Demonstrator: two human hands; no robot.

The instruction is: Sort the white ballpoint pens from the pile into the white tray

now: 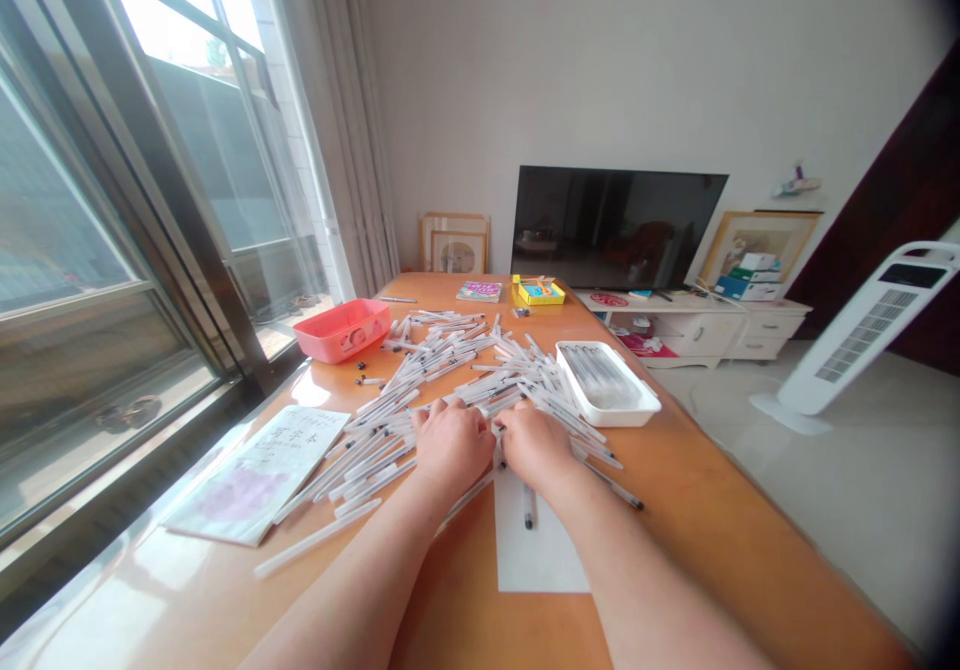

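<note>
My left hand [454, 442] is closed, its fingers curled down over the near side of a heap of clear pens [442, 375] with black tips. Close beside it my right hand [534, 440] is also closed, thumb and fingers pinched together and facing the left hand. What they hold, if anything, is hidden by the fingers. Beneath the right wrist lies a white sheet of paper [536, 560], with a pen with a black end [529, 510] on it. To the right of the heap stands a white tray [622, 412] with several pens lying inside.
A red plastic basket [341, 335] stands at the left edge of the wooden table [675, 570]. A writing notebook [255, 480] lies on the left. Farther back are a colourful booklet [480, 292] and a yellow box [540, 295]. Small black caps [361, 365] lie near the basket.
</note>
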